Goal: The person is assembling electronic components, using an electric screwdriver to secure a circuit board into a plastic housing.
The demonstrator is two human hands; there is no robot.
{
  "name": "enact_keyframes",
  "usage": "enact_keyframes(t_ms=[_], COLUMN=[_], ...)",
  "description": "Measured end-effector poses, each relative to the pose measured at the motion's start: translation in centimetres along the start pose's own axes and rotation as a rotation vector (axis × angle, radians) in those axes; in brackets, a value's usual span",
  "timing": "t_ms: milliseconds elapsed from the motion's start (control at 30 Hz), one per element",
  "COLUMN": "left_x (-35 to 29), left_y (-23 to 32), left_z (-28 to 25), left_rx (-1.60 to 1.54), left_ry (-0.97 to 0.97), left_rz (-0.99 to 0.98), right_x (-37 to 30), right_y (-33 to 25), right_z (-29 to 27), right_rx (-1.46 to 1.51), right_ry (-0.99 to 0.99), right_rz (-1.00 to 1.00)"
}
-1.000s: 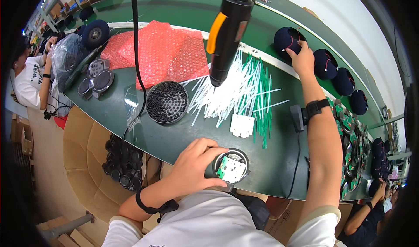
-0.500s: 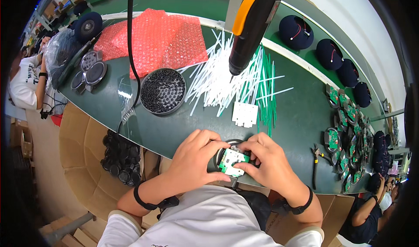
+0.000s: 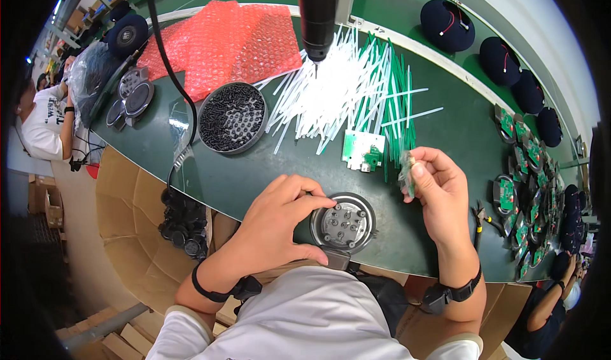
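two grips: left fingers (image 3: 316, 202) on one housing (image 3: 344, 225), right fingers (image 3: 433, 180) on one greenish piece (image 3: 406, 174)

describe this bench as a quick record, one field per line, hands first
left hand: beside round housing, fingertip at its rim
right hand: pinching greenish piece, details unclear
driver: black, tip down above strips
dish: holds small black parts
wrap: red, bubbled, left of strips
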State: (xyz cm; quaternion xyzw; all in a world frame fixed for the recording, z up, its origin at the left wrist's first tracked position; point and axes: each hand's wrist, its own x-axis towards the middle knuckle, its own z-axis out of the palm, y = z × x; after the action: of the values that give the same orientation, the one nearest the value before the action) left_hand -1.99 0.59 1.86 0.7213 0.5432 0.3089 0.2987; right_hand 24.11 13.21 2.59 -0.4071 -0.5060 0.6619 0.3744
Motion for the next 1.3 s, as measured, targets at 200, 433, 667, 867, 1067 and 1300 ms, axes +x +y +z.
enact_keyframes(t_ms=[200, 433, 667, 867, 1067, 1300], left_x=[0.1, -0.2, 0.0, 0.1, 0.0, -0.4], left_y=[-0.1, -0.7, -0.8, -0.4, -0.1, -0.1], left_z=[0.2, 0.4, 0.4, 0.3, 0.4, 1.0], left_rx=[0.030, 0.038, 0.037, 0.044, 0.098, 0.277], left_ry=[0.036, 0.091, 0.079, 0.076, 0.043, 0.107], left_rz=[0.021, 0.085, 0.109, 0.102, 0.113, 0.205], right_x=[-0.4, -0.7, -0.9, -1.0, -1.0, -1.5], right_y=[0.1, 0.4, 0.3, 0.7, 0.2, 0.1], right_z=[0.4, 0.8, 1.2, 1.1, 1.2, 1.6], right_rx=[-0.028, -0.019, -0.008, -0.048, -0.084, -0.087], right_ry=[-0.079, -0.108, -0.167, -0.162, -0.163, -0.213], right_rz=[-0.007, 0.077, 0.094, 0.129, 0.125, 0.082])
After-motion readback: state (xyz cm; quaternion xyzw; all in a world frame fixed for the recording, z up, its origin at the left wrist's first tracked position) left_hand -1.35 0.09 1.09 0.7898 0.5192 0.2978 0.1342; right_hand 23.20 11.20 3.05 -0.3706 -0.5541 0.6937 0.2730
